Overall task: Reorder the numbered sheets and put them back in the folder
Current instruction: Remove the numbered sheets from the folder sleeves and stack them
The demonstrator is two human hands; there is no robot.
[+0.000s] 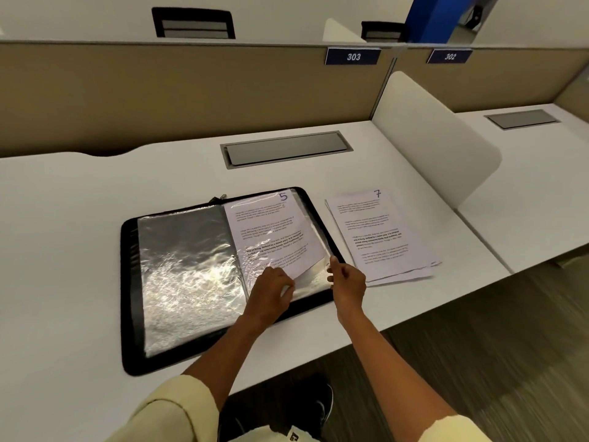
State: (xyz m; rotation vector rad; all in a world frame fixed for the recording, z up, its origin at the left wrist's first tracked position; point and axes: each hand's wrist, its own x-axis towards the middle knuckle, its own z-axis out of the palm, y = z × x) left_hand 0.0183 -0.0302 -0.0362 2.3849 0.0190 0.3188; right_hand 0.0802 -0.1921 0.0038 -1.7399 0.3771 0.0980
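Observation:
A black zip folder (127, 282) lies open on the white desk, its clear plastic sleeves shining. The sheet marked 5 (271, 228) lies on the folder's right half, partly inside a sleeve, its lower corner lifted. My left hand (271, 290) pinches that sheet's bottom edge. At the lower right corner of the sleeve, my right hand (347, 279) pinches the plastic edge. To the right of the folder, a loose stack of printed sheets (379, 237) rests on the desk with the sheet marked 7 on top.
A grey cable hatch (287, 148) is set into the desk behind the folder. A white divider panel (430, 135) stands to the right of the stack. A beige partition runs along the back. The desk's front edge is close under my arms.

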